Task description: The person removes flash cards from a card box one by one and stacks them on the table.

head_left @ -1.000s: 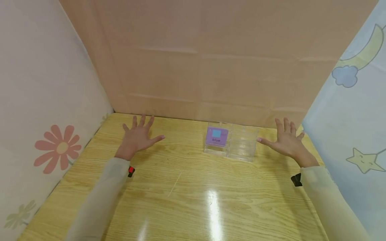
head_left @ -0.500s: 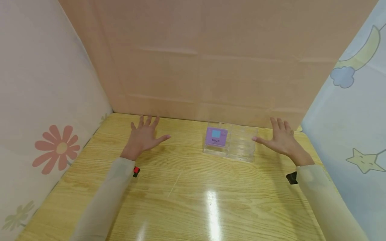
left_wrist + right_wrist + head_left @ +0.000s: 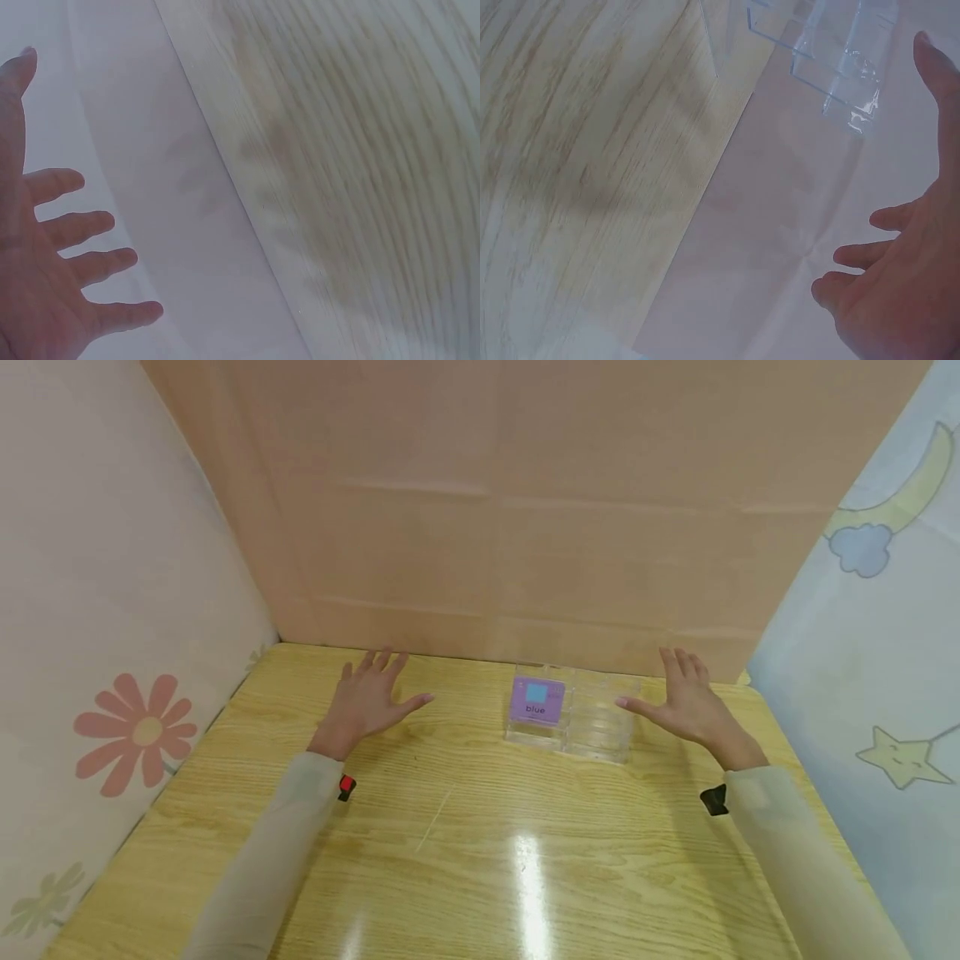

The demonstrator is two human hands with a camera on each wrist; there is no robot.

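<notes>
A clear plastic rack [image 3: 600, 720] with tiered slots stands near the back of the table, right of centre. Its left column carries a purple card [image 3: 537, 701] printed with a light blue square and the word "blue". My right hand [image 3: 693, 710] is held just right of the rack, fingers spread, its thumb overlapping the rack's right edge in the head view; whether it touches, I cannot tell. Part of the rack's clear tiers also shows in the right wrist view. Left of the rack, over the table, my left hand [image 3: 362, 706] has its fingers and thumb spread and holds nothing.
The wood-grain table [image 3: 450, 877] ends against a tan backdrop [image 3: 480, 527]. A patterned sheet with a red flower [image 3: 142, 731] walls off the left side, and another with a star [image 3: 903, 757] the right.
Both hands have shifted inward, the left one to the right and the right one to the left, closer to the rack. The rack and card have stayed in place.
</notes>
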